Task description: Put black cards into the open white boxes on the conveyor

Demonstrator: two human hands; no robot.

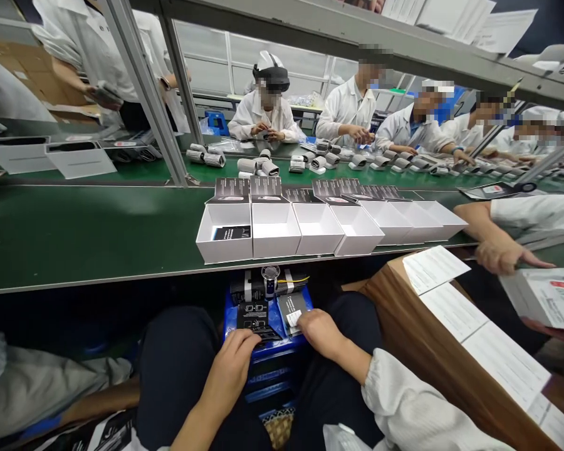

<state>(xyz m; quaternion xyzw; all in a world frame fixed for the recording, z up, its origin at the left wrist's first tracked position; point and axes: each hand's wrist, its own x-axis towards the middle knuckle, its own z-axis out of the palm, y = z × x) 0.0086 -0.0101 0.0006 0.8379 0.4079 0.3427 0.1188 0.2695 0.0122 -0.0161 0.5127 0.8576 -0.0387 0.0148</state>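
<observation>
Done: at 12 o'clock from the hands, the leftmost of the boxes point(275, 228) on the belt point(75, 232) holds a black boxed card point(232, 233).
Left: the other boxes show bare white.
Left hand point(235, 363): curled over the card stack point(255, 316) in the crate point(267, 352) at 6 o'clock; grip unclear.
Right hand point(322, 332): fingertips pinching a card point(289, 307).
Card's axis: face up, long axis about 6 to 12, toward the belt.

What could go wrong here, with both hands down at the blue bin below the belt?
The leaflets lie loosely piled on the blue bin; the left hand or right hand may lift two at once. Only the first white box shows a leaflet; a later one could get skipped.
</observation>
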